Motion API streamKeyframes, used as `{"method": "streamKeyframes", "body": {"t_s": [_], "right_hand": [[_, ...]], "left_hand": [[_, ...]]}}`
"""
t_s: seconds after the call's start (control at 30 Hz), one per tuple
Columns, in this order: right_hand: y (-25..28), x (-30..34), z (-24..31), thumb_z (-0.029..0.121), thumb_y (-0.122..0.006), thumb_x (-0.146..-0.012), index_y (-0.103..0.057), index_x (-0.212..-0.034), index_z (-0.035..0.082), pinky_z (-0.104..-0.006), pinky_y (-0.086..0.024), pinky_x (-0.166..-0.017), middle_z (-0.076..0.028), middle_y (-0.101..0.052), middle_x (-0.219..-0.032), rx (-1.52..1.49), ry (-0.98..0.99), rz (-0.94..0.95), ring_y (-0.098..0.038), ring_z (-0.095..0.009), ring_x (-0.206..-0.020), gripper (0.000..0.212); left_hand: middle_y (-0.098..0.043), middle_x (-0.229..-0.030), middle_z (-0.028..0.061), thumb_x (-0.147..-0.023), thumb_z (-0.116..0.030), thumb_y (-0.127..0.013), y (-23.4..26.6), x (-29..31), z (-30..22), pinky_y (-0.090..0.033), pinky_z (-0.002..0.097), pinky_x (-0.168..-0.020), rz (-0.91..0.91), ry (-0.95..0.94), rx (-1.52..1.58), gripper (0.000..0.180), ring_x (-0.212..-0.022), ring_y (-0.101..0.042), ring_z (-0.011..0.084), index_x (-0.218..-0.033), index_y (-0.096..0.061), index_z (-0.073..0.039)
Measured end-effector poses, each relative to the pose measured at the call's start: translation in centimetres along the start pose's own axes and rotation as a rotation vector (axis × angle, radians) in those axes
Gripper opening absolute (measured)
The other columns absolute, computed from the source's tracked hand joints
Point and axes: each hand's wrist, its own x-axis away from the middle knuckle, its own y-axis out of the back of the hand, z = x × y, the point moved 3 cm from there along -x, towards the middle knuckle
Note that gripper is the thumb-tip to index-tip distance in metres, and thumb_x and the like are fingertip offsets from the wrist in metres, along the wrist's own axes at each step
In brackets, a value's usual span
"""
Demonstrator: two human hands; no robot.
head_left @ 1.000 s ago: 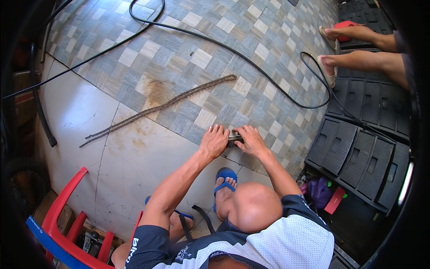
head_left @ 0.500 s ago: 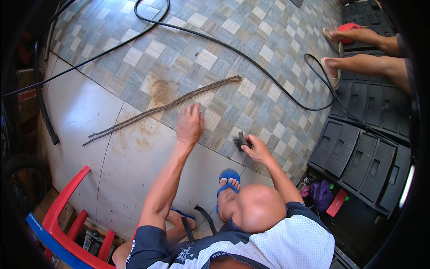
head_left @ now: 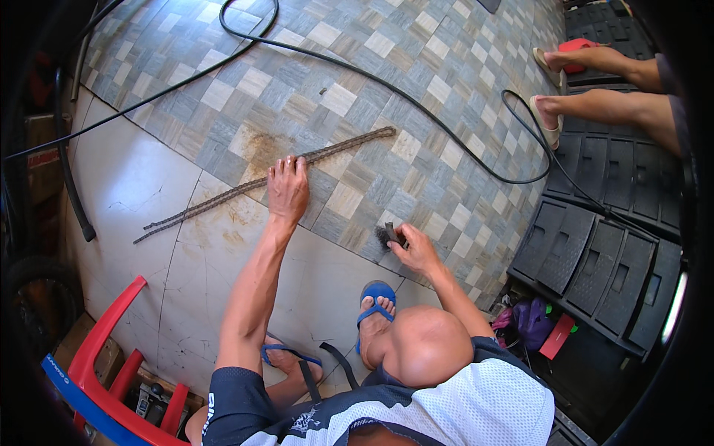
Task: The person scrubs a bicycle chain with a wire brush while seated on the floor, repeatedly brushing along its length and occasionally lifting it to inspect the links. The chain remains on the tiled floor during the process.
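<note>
A brown, rusty-looking bike chain [head_left: 349,143] lies doubled in a long slanting line on the floor. My left hand [head_left: 288,189] reaches over its middle, the fingers closed on the links and hiding a short stretch of them. To the right and nearer to me, my right hand [head_left: 418,251] grips a small brush [head_left: 390,233] with dark bristles. The brush is held low by the floor, apart from the chain; whether its bristles touch the tiles, I cannot tell.
A long black hose [head_left: 416,104] loops across the tiled floor [head_left: 349,201] beyond the chain. A red and blue plastic stool [head_left: 97,349] stands at the lower left. Black bins [head_left: 595,260] line the right side, where another person's legs [head_left: 617,108] extend in.
My left hand has moved left and down onto the chain, its fingers closing there. The right hand with the brush has shifted slightly left.
</note>
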Motion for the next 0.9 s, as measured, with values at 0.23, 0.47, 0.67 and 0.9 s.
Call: {"method": "streamKeyframes", "body": {"t_s": [0.23,0.47,0.67,0.9], "right_hand": [[0.0,0.4,0.1,0.022,-0.076,-0.091,-0.062,-0.109,0.004,-0.0441,-0.053,-0.08,-0.016,-0.068,-0.102,-0.01,-0.005,-0.034,-0.068,-0.037,-0.094,0.029],[0.4,0.4,0.7,0.02,-0.076,-0.091,-0.063,-0.108,0.003,-0.0427,-0.054,-0.081,-0.016,-0.069,-0.102,-0.051,0.019,-0.08,-0.069,-0.036,-0.093,0.027],[1.0,0.0,0.8,0.018,-0.077,-0.091,-0.065,-0.109,0.003,-0.0414,-0.056,-0.081,-0.016,-0.069,-0.104,-0.017,0.029,-0.212,-0.071,-0.035,-0.096,0.027],[4.3,-3.7,2.0,0.016,-0.076,-0.09,-0.069,-0.111,0.01,-0.0448,-0.055,-0.075,-0.011,-0.065,-0.095,0.179,0.155,-0.328,-0.067,-0.034,-0.088,0.022]], "left_hand": [[-0.066,-0.117,0.016,-0.092,-0.009,-0.058,0.7,-1.5,0.6,-0.051,0.046,-0.089,0.145,-0.178,-0.1,0.018,-0.106,-0.064,0.0318,-0.104,-0.069,-0.001],[-0.063,-0.107,0.0156,-0.093,-0.007,-0.055,1.3,-1.0,0.1,-0.051,0.046,-0.088,0.144,-0.151,0.076,0.015,-0.104,-0.063,0.0333,-0.106,-0.061,-0.003],[-0.061,-0.102,0.0151,-0.094,-0.003,-0.054,1.5,1.4,-0.2,-0.05,0.0462,-0.091,0.248,-0.101,0.295,0.017,-0.102,-0.062,0.0348,-0.11,-0.059,-0.004],[-0.064,-0.106,0.0139,-0.098,-0.005,-0.054,0.6,2.1,-0.4,-0.05,0.0454,-0.095,0.193,-0.019,0.36,0.028,-0.106,-0.063,0.0344,-0.124,-0.064,-0.008]]}}
